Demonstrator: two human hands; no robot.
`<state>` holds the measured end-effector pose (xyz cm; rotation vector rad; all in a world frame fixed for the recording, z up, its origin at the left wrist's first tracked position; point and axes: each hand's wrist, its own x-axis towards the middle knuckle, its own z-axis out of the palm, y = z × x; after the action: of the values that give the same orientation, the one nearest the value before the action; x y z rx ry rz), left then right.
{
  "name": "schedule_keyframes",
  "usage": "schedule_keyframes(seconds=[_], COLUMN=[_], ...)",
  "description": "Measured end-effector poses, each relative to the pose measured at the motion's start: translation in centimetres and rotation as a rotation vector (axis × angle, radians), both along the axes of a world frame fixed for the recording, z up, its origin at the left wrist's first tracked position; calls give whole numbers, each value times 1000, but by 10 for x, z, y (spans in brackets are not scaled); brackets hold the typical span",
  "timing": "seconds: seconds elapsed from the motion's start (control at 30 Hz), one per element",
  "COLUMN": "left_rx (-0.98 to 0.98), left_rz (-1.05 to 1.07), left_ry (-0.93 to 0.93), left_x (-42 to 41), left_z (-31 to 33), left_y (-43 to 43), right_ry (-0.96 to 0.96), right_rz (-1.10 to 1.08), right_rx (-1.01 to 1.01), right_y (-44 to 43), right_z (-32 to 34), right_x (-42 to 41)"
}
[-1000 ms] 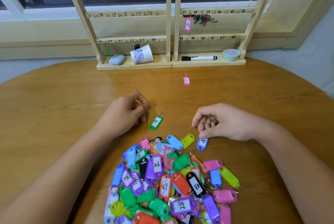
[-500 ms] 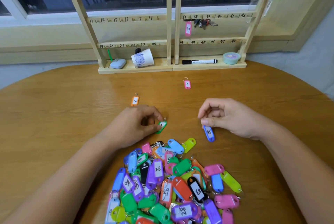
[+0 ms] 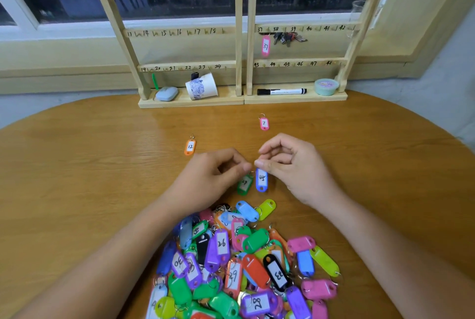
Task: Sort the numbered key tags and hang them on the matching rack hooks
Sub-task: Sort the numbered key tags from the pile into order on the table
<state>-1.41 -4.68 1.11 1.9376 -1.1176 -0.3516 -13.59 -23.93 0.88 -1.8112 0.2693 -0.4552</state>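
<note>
The two hands have drawn together since half a second ago, when they worked apart, and each has brought its tag along. The left hand (image 3: 213,177) pinches the ring end of the green tag (image 3: 244,184) between thumb and fingertips. The right hand (image 3: 290,167) pinches the top of the blue tag (image 3: 261,179), marked 45, in the same way. Their fingertips almost meet, and the two tags hang side by side just beyond the pile (image 3: 244,262). Whether their lower ends touch the table (image 3: 77,177) cannot be told, and the green tag's number is too blurred to read.

The orange tag (image 3: 190,147), marked 12, lies where it lay before, just past the left hand. The pink tag (image 3: 264,123), marked 7, lies farther off, between the hands and the rack (image 3: 241,35).

The rack stands at the table's far edge, its bars numbered by hand. A pink 37 tag (image 3: 265,46) hangs under 37, with keys (image 3: 286,37) just beside it. On the base lie a tipped cup (image 3: 201,86), a marker (image 3: 281,91) and a tub (image 3: 326,86).
</note>
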Motion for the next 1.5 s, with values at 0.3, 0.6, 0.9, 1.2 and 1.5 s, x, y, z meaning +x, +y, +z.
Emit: schedule_keyframes(seconds=[0.3,0.6,0.9,1.2,1.5], left_rx=[-214,-262,-303,-239,-201], left_rz=[102,174,338,298,271], left_ry=[536,599,462,375,348], left_x=[-8,-5,29,26,24], left_z=[1,2,-9,-12,-10], left_y=[-2,-1,18,17,17], right_ry=[-61,-153,65,230,216], right_rz=[-7,-29,315,215,26], right_rx=[-16,-171,-878,-894,-999], right_y=[20,22,9,-33,-66], right_z=[-1,-4,-14,-9,-9], right_x=[4,3,-10,-19,-19])
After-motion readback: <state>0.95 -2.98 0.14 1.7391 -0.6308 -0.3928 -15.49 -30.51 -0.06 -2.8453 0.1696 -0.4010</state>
